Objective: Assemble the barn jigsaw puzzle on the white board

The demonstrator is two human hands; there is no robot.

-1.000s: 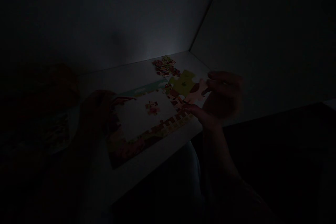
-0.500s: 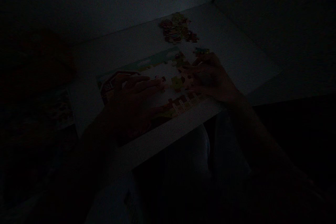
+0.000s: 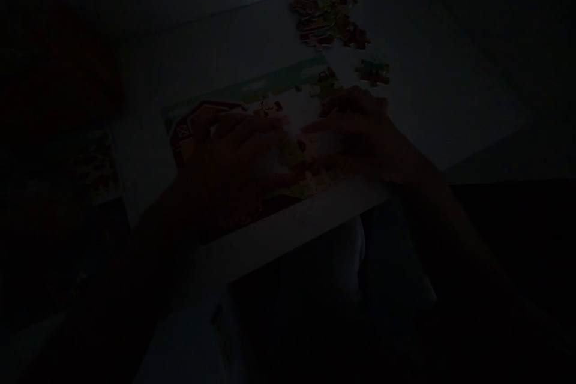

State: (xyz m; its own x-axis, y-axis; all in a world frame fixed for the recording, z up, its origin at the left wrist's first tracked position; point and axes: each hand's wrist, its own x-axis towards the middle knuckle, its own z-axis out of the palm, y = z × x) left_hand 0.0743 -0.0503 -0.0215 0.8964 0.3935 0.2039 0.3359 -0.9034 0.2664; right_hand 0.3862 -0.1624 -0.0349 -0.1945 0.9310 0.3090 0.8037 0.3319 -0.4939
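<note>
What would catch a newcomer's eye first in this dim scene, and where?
Probably the unfinished farm jigsaw on the pale table, the left hand over its left part and the right hand over its right. Beyond it, a heap of loose pieces lies near the table's far edge.

Table [image 3: 450,90]: I see a pale, flat top, dim in my view.
Puzzle [image 3: 288,77]: lying flat near the front edge, partly filled in, a red barn at its left end.
Pile of pieces [image 3: 323,19]: heaped by the back edge.
Stray bit [image 3: 374,72]: near the pile, apart from it; I can't tell whether it's one piece.
</note>
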